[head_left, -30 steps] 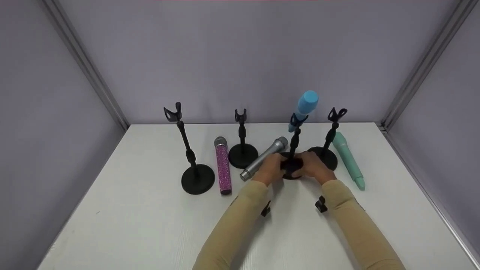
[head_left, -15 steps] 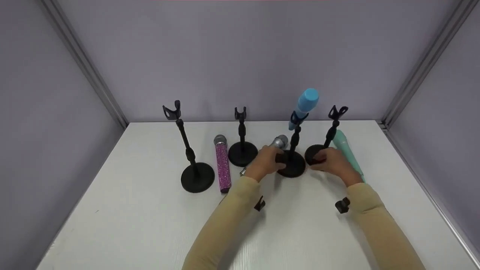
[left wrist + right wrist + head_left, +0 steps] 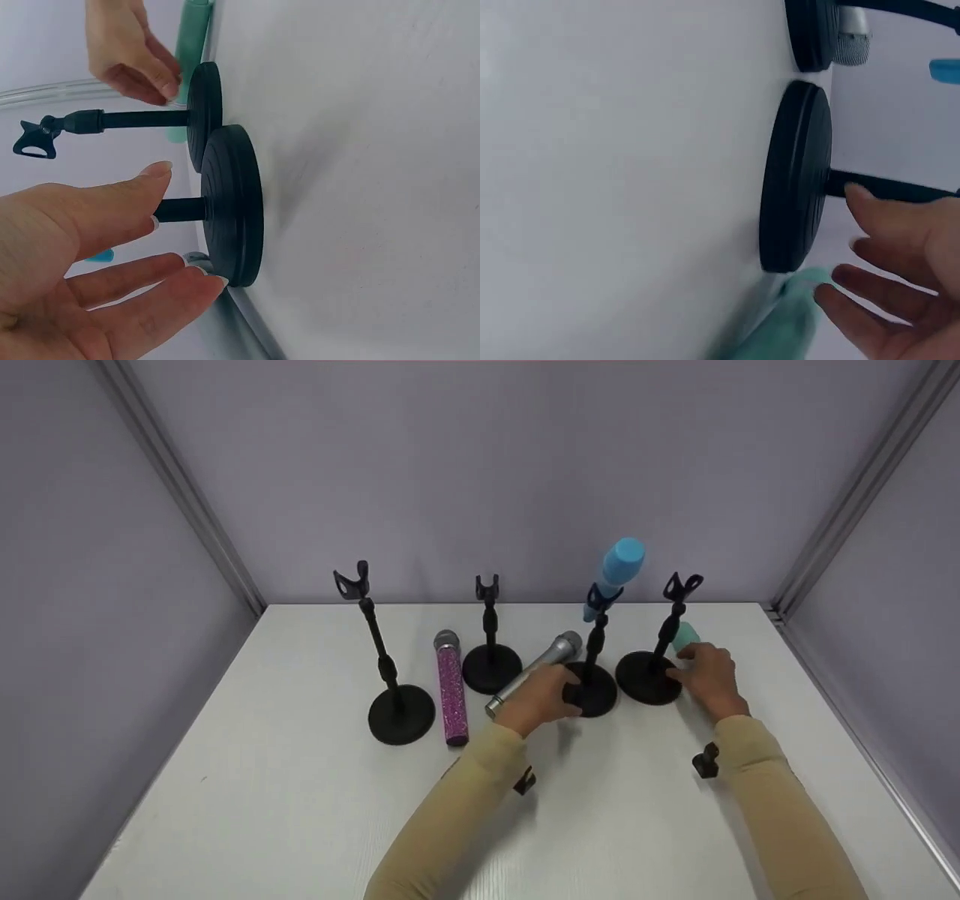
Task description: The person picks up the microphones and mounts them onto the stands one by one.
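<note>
At stand bases (image 3: 592, 699), hands (image 3: 544, 697) open

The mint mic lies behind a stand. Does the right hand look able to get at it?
Probably yes: the right hand hovers open over the mint microphone, just right of the empty stand's base; nothing lies between.

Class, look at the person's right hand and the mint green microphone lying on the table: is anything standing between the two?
Nothing visible does. The right hand is open over the mint green microphone, fingers almost on it in the right wrist view. The empty black stand sits just to the hand's left, beside the path, not across it.
</note>
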Available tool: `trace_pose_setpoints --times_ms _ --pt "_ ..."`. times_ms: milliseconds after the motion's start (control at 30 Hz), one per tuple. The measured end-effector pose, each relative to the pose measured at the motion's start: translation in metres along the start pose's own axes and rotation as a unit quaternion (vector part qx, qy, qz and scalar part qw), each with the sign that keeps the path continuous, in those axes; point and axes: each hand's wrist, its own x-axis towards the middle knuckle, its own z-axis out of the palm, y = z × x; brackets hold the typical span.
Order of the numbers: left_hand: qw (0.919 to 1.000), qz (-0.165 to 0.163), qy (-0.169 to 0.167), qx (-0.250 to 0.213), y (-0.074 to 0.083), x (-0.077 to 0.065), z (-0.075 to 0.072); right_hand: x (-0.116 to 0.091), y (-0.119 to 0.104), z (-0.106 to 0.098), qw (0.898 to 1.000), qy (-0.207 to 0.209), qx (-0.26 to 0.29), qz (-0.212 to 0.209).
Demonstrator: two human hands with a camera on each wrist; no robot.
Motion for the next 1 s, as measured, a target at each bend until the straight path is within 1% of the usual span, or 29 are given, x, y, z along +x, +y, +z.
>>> trace_pose_setpoints --times_ms 67,133,233,300,367,467,633,800,1000 --pt "1.0000 -0.002 -0.004 0.000 0.000 -0.001 0.002 0.003 0.002 -0.005 0.999 0.023 -0.017 0.018" --pt "0.9999 -0.002 0.001 0.011 -0.001 -0.003 0.003 0.008 0.005 -0.010 0.998 0.021 -0.034 0.042" --pt "0.9994 -0.007 0.006 0.033 -0.002 -0.005 0.003 0.015 0.010 -0.015 0.995 -0.017 -0.051 0.081" --pt "0.9990 -0.011 0.005 0.043 -0.003 -0.007 0.003 0.019 0.014 -0.018 0.992 -0.049 -0.051 0.101" --pt "0.9988 -0.016 0.001 0.047 -0.003 -0.009 0.004 0.022 0.016 -0.020 0.989 -0.073 -0.048 0.119" --pt "0.9990 -0.023 -0.009 0.037 -0.002 -0.012 0.005 0.025 0.019 -0.023 0.984 -0.102 -0.042 0.141" --pt "0.9992 -0.024 -0.021 0.023 0.000 -0.016 0.007 0.026 0.022 -0.025 0.978 -0.131 -0.038 0.158" --pt "0.9991 -0.016 -0.035 0.020 0.003 -0.019 0.010 0.023 0.024 -0.024 0.976 -0.138 -0.046 0.161" --pt "0.9987 -0.011 -0.042 0.029 0.006 -0.020 0.011 0.022 0.026 -0.024 0.976 -0.150 -0.020 0.158"
